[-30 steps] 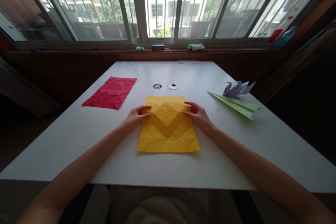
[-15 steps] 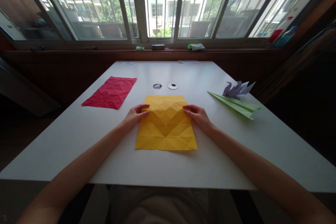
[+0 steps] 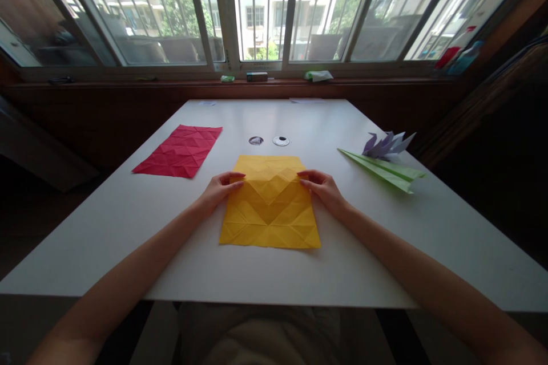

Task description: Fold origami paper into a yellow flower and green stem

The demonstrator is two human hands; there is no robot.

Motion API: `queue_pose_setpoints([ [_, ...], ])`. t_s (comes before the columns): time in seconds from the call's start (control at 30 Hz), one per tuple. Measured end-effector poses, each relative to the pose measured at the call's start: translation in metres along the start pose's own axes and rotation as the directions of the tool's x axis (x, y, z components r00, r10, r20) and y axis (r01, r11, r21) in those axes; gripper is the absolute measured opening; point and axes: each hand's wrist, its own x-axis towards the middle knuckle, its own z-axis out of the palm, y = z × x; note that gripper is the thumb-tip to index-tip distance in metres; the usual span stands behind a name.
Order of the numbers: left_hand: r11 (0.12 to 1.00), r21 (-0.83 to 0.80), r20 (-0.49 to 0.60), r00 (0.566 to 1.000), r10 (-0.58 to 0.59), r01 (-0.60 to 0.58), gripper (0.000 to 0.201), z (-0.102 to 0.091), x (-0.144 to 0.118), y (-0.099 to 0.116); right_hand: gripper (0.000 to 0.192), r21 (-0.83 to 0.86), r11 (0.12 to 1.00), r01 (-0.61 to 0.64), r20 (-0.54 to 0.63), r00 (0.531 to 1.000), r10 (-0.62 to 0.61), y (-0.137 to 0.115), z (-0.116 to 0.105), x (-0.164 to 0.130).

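A creased yellow paper sheet (image 3: 269, 211) lies flat in the middle of the white table (image 3: 128, 222), with a raised V-shaped fold across its upper half. My left hand (image 3: 219, 188) pinches the sheet's left edge near the top. On the opposite edge, at the same height, my right hand (image 3: 323, 186) pinches the paper. Both thumbs rest on top of the paper and the fingers curl at its sides.
A creased red paper sheet (image 3: 180, 150) lies at the left. Two small round discs (image 3: 269, 141) sit just beyond the yellow sheet. A green folded paper (image 3: 383, 170) and a purple folded paper figure (image 3: 387, 145) lie at the right. Small items rest on the window sill (image 3: 274, 81).
The yellow sheet has shifted slightly left and away from me with both hands still pinching its edges. Nothing else has moved.
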Motion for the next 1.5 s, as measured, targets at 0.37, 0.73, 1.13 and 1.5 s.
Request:
queue_pose_setpoints([
  [0.37,1.000,0.020,0.019,1.000,-0.018,0.017,0.044,0.0019,-0.0014,0.0031,0.027,-0.094,0.994,0.060,0.065,0.996,-0.054,-0.0049,-0.0005,-0.0016],
  [0.73,1.000,0.025,0.003,1.000,-0.007,0.007,0.041,0.0008,0.0014,-0.0003,0.031,-0.141,0.987,0.075,0.088,0.994,-0.062,-0.0053,0.0000,-0.0013],
  [1.13,0.999,0.046,-0.014,1.000,-0.021,0.022,0.043,0.0026,-0.0017,0.0033,0.031,-0.188,0.980,0.061,0.090,0.995,-0.045,-0.0047,0.0006,-0.0012],
  [1.5,0.999,0.049,-0.022,1.000,0.018,-0.017,0.052,0.0057,-0.0042,0.0071,0.033,-0.207,0.976,0.069,0.098,0.994,-0.049,-0.0059,0.0012,-0.0027],
])
